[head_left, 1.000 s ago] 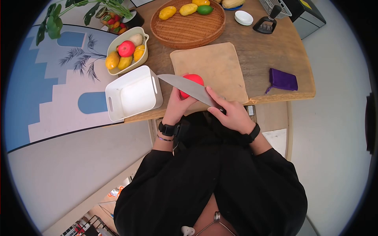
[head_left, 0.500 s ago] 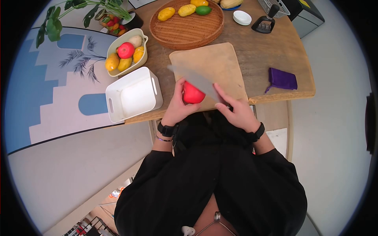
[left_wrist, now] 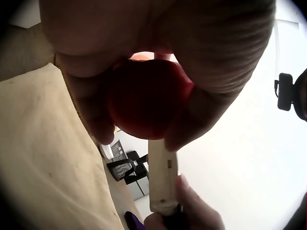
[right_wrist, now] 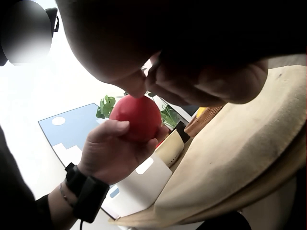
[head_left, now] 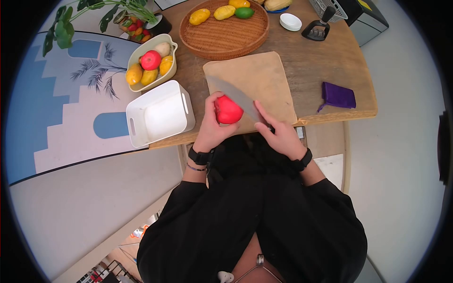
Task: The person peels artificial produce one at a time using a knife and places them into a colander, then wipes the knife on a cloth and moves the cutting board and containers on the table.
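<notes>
- Left hand is closed round a red fruit, which is held up over the near left part of the tan cutting board;
- by the right hand a knife is gripped; its blade is slanted over the board, close beside the fruit; whether the two touch cannot be told;
- on the tabletop, a white bin is set left of the board, a wicker tray just beyond it; a purple pouch is laid to its right
</notes>
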The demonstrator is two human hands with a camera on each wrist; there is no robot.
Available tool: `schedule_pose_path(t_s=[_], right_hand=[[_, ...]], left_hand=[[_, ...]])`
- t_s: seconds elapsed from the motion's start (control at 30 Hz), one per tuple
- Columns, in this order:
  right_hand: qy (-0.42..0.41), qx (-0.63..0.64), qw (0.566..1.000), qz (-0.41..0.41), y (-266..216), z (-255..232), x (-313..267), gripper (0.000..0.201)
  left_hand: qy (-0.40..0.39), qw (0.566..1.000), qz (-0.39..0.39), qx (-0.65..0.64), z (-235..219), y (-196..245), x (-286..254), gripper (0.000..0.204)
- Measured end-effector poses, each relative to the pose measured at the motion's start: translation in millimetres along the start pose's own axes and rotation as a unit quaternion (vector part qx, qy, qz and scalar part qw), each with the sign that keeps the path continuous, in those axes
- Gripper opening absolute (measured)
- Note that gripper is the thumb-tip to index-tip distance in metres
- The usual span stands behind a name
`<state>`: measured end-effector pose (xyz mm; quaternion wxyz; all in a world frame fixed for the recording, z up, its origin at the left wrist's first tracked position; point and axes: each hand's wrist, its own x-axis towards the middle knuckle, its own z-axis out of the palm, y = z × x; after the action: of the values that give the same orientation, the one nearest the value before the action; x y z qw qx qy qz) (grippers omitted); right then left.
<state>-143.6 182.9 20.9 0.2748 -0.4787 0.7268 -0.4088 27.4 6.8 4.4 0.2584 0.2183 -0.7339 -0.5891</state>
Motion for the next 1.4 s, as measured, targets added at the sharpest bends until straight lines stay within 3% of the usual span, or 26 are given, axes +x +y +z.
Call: schedule_pose_path(t_s=[0.03,0.1,0.13,0.17,0.2,0.23,0.3,0.43,0.5,0.53,0.57,0.6,0.63,0.7,0.77,0.8,0.87,1.0,1.07,1.13,1.2,1.3,1.37,1.4], right_hand=[[0.021,-0.016,0.999,0.046,1.6,-0.1,1.4,0.064],[0.035,-0.002,0.999,0.023,1.7,-3.6,-0.7,0.064],[0.050,0.013,0.999,0.003,1.4,-4.2,-2.6,0.064],[0.049,0.014,0.999,0.003,1.1,-2.5,-3.5,0.064],[0.059,0.002,0.996,-0.064,0.9,0.1,-3.3,0.064],[0.070,-0.012,0.989,-0.130,1.3,2.6,-2.3,0.064],[0.046,-0.031,0.992,-0.112,5.0,8.5,-2.3,0.064],[0.034,-0.014,0.999,-0.032,10.1,18.2,-0.9,0.066],[0.043,0.017,0.999,0.004,9.4,18.0,-0.2,0.066],[0.049,0.020,0.998,-0.042,8.1,16.3,-0.6,0.065],[0.055,0.022,0.994,-0.089,7.1,15.1,-1.4,0.065],[0.056,0.022,0.994,-0.089,7.2,14.8,-2.0,0.065],[0.041,0.012,0.994,-0.102,7.1,14.3,-1.6,0.065],[0.029,0.001,0.993,-0.114,4.1,10.5,0.4,0.065],[0.024,-0.016,0.999,0.023,-0.9,5.9,-0.3,0.067],[0.023,-0.016,0.999,0.024,-0.1,5.0,-1.6,0.067],[0.053,-0.018,0.995,-0.078,2.2,2.6,-2.4,0.068],[0.015,-0.061,0.991,-0.118,9.9,9.3,-7.0,0.067],[0.061,-0.089,0.994,-0.033,11.4,12.1,-3.0,0.067],[0.081,-0.061,0.994,-0.043,11.3,9.0,-0.1,0.067],[0.095,-0.033,0.994,-0.046,10.9,4.6,-4.5,0.067],[0.032,-0.099,0.988,-0.115,10.4,1.0,-2.2,0.066],[0.117,-0.065,0.988,-0.080,16.4,10.3,5.3,0.064],[0.112,-0.063,0.988,-0.083,16.3,8.2,5.3,0.064]], left_hand=[[0.001,1.000,0.001,-0.001,0.2,2.4,0.6,0.090],[0.011,0.980,-0.104,-0.170,-0.1,11.3,-1.3,0.079],[0.014,0.980,-0.106,-0.170,0.4,11.4,-2.8,0.079],[0.026,0.957,-0.135,-0.257,1.7,10.9,-2.6,0.068],[0.037,0.925,-0.161,-0.342,3.1,9.9,-0.6,0.060],[0.035,0.926,-0.159,-0.342,5.1,5.9,1.9,0.060],[0.064,0.870,-0.187,-0.451,11.1,-3.4,3.6,0.054],[0.021,0.843,-0.144,-0.518,12.2,-5.3,4.2,0.060],[0.045,0.835,-0.195,-0.512,13.2,3.1,1.1,0.063],[0.046,0.835,-0.198,-0.512,12.9,4.4,-0.2,0.063],[0.045,0.803,-0.224,-0.551,12.1,5.4,0.2,0.064],[0.043,0.769,-0.246,-0.588,11.0,6.1,1.9,0.064],[0.041,0.770,-0.244,-0.588,10.1,4.7,3.1,0.064],[0.006,0.730,-0.230,-0.644,11.1,3.2,4.4,0.065],[0.005,0.736,-0.242,-0.632,9.1,8.7,5.9,0.065],[0.003,0.744,-0.253,-0.619,8.9,12.2,7.3,0.065],[0.014,0.722,-0.238,-0.649,11.3,7.4,4.8,0.065],[0.061,0.660,-0.245,-0.707,18.3,3.6,7.8,0.064],[0.040,0.679,-0.244,-0.691,19.2,8.8,7.1,0.064],[0.021,0.699,-0.243,-0.673,19.4,12.7,9.3,0.063],[0.016,0.662,-0.227,-0.715,23.5,13.8,6.3,0.065],[0.048,0.673,-0.239,-0.698,25.9,16.4,5.7,0.068],[0.021,0.690,-0.239,-0.683,22.0,15.1,4.4,0.069],[-0.006,0.704,-0.244,-0.667,20.1,13.4,0.6,0.070]])
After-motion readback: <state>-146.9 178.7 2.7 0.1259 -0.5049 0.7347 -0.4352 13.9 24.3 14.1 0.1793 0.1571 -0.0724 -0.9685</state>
